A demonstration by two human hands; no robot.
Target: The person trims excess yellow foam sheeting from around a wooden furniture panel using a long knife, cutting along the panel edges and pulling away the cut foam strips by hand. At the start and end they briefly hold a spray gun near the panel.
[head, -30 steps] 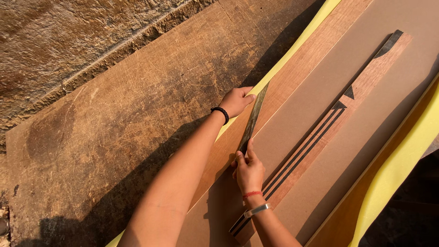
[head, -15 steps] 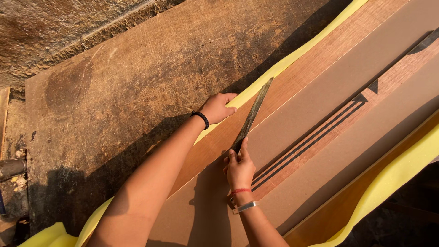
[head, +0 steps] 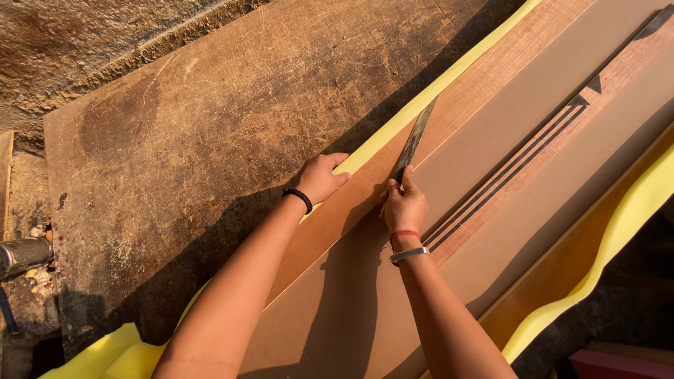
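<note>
One long, flat dark metal blade (head: 414,140) lies slanted on the reddish-brown wooden board (head: 484,91), its lower end pinched in the closed fingers of the right hand (head: 404,205). Left of the blade, the left hand (head: 321,177) presses spread on the board's edge beside the yellow foam strip (head: 414,112). Grey-brown card sheet (head: 562,70) lies right of the blade.

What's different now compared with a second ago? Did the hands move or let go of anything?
The view swung left, so the panels slid right in the picture. The right hand kept its grip on the long metal blade at the brown sheet's edge; the left hand stayed pressed by the yellow foam. Nothing was let go.
</note>
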